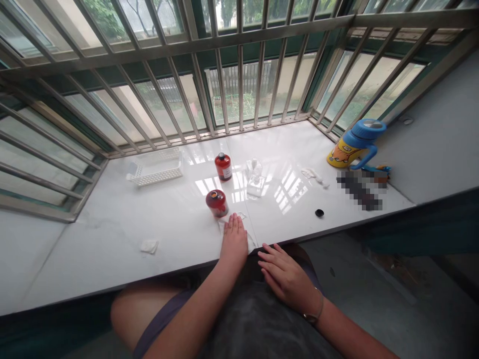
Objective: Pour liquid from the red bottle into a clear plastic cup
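My left hand (235,237) lies flat on a white tissue (252,243) at the front edge of the counter, its fingers stretched out and close together. Just beyond the fingertips stands a dark red bottle (217,205) with its mouth uncovered. A second red bottle (223,169), with a dark top and a pale label, stands behind it. My right hand (286,274) is at the counter's edge above my lap, fingers spread and holding nothing. To its upper right lies a small black cap (319,213). A clear, see-through object (256,180) sits beyond the hands; its kind is unclear.
A white perforated basket (159,174) is at the back left. One crumpled tissue (149,246) lies at the front left, another (314,176) on the right. A blue and yellow flask (350,147) stands by the right wall near a blurred-out patch. Metal bars (239,42) line the window.
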{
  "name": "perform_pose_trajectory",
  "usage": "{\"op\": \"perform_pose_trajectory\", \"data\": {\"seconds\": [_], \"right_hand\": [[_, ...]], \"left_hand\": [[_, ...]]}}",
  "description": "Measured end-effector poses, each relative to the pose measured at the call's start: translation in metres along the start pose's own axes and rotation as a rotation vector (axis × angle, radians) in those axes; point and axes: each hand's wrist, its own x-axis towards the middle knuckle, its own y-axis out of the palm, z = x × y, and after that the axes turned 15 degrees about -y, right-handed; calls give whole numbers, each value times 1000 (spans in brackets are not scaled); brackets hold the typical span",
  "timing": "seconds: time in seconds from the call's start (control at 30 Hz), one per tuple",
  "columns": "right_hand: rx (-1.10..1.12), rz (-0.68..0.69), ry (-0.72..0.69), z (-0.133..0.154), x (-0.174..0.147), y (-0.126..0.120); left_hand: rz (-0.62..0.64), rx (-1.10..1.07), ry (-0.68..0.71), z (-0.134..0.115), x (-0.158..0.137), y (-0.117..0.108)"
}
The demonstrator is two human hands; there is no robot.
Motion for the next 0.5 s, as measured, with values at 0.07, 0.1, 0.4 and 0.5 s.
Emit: {"op": "perform_pose_trajectory", "data": {"seconds": [0.07,0.1,0.4,0.5], "right_hand": [[-6,-8,9,1,1,-1],[-9,-16,17,1,4,-1],[-106,163,-45,-25,79,42],[-136,318,-82,-32,98,66]], "left_hand": [[10,-48,17,2,2,-3],[14,-78,34,5,2,-6],[-265,-368,29,74,-52,-75],[-304,-353,-25,108,-88,-93]]}}
